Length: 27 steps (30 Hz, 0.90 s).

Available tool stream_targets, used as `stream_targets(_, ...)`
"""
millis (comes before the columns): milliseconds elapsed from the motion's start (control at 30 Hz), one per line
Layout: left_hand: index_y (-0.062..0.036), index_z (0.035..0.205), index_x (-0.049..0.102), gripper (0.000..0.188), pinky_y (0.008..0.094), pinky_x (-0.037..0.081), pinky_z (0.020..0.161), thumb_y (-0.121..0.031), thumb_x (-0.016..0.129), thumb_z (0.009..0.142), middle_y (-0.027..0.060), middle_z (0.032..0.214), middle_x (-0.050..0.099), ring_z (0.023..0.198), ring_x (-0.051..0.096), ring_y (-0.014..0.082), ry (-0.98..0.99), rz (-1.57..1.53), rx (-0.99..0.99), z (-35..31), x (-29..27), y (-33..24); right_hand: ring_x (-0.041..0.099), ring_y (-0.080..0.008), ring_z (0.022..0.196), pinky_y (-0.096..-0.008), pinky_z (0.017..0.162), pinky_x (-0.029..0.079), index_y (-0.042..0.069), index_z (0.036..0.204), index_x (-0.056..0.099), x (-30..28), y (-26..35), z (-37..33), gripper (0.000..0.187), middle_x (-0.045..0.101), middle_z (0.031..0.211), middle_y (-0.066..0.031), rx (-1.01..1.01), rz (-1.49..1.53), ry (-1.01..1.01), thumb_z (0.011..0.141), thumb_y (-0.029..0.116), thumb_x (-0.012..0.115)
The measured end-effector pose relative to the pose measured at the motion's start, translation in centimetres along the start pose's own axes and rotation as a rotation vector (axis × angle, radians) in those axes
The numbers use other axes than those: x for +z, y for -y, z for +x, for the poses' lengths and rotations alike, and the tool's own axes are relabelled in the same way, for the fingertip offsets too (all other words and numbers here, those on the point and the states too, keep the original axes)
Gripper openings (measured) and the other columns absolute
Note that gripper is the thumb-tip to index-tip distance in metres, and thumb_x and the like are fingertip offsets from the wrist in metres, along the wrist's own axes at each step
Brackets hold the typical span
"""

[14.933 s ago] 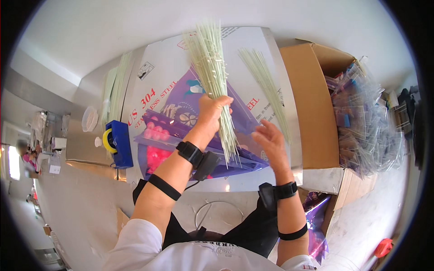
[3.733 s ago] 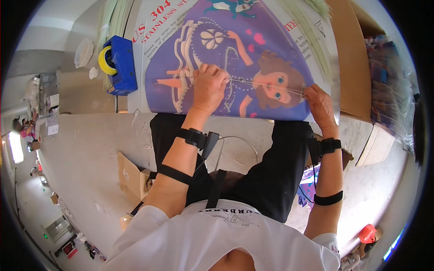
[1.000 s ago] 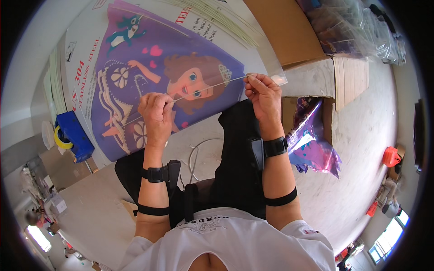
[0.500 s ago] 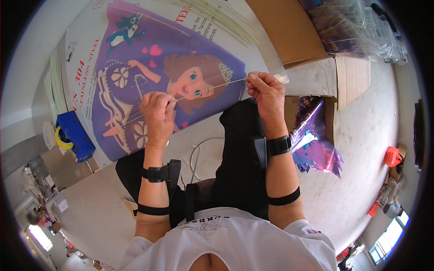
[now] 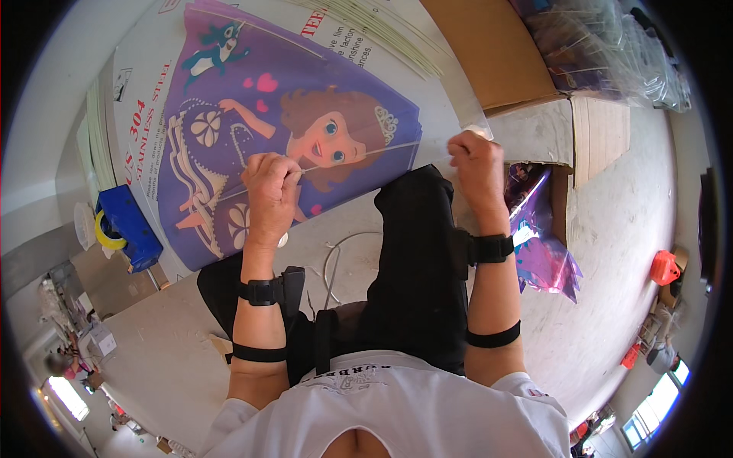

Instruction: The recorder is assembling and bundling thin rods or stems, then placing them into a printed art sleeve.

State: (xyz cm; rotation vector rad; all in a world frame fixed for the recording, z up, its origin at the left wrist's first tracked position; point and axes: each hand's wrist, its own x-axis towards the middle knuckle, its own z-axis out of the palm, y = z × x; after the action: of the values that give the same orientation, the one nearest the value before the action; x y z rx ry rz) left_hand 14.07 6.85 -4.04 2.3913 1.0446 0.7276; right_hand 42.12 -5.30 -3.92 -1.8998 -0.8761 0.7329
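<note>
A purple kite sail (image 5: pixel 229 145) of printed film, with a cartoon figure in a tiara, lies over a white board. Across its near side runs a thin pale rod (image 5: pixel 359 155), from the sail's right corner toward my left hand and on past it. My left hand (image 5: pixel 269 183) is closed, thumb and fingers pinching the rod over the sail. Just off the sail's right corner, apart from the rod, hovers my right hand (image 5: pixel 481 169). Its fingers are curled in and slightly blurred; whether anything is between them is hidden.
At the left edge sits a blue tape dispenser (image 5: pixel 130 229) with yellow tape. Several thin pale rods (image 5: pixel 382 38) lie on the board's far side. To the right, a cardboard box (image 5: pixel 496 53) stands near clear plastic bags (image 5: pixel 611 61), and shiny purple film (image 5: pixel 542 244) spills from another box.
My right hand has let go of the rod's end at the sail's right corner and moved right. My left hand stays on the rod, shifted very slightly.
</note>
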Motion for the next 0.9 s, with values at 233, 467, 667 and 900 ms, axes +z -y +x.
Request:
stream_targets(233,-0.0098,0.08,0.055,0.011,0.0384,0.032,0.08,-0.002,0.06,0.074,0.0017,0.08,0.055,0.09,0.047,0.0252,-0.083,0.107,-0.088,-0.1,0.3,0.4,0.058,-0.0373,0.065,-0.0427,0.059,0.046,0.002,0.068,0.06,-5.1,-2.7,-1.9,0.019,0.059,0.065,-0.0177,0.047,-0.804,-0.137,0.07,0.02,0.065)
stream_targets(467,-0.0098,0.081,0.055,0.01,0.0377,0.033,0.079,-0.004,0.06,0.075,0.0016,0.079,0.055,0.087,0.047,0.0247,-0.076,0.215,-0.043,0.3,1.0,0.2,0.059,-0.0344,0.083,-0.0404,0.072,0.049,0.002,0.087,0.061,-3.0,-1.2,-2.9,0.016,0.062,0.09,-0.0155,-0.309,-0.517,-0.128,0.073,0.0,0.054)
stream_targets(667,-0.0113,0.079,0.056,0.007,0.0372,0.033,0.079,-0.008,0.061,0.075,0.001,0.079,0.054,0.087,0.047,0.024,-0.081,0.291,-0.056,0.4,1.5,0.4,0.035,-0.0358,0.124,-0.041,0.105,0.029,-0.003,0.117,0.049,5.5,4.0,-3.0,0.047,0.041,0.128,-0.0197,-0.534,-0.662,0.193,0.074,0.011,0.063)
stream_targets(900,-0.0111,0.078,0.056,0.005,0.0372,0.032,0.078,-0.011,0.061,0.076,0.0014,0.079,0.053,0.087,0.048,0.0239,-0.077,0.305,-0.052,0.5,1.5,0.5,0.029,-0.0399,0.127,-0.0466,0.106,0.022,-0.005,0.126,0.04,11.0,4.3,-3.5,0.065,0.032,0.133,-0.0279,-0.465,-0.585,0.096,0.074,0.023,0.068)
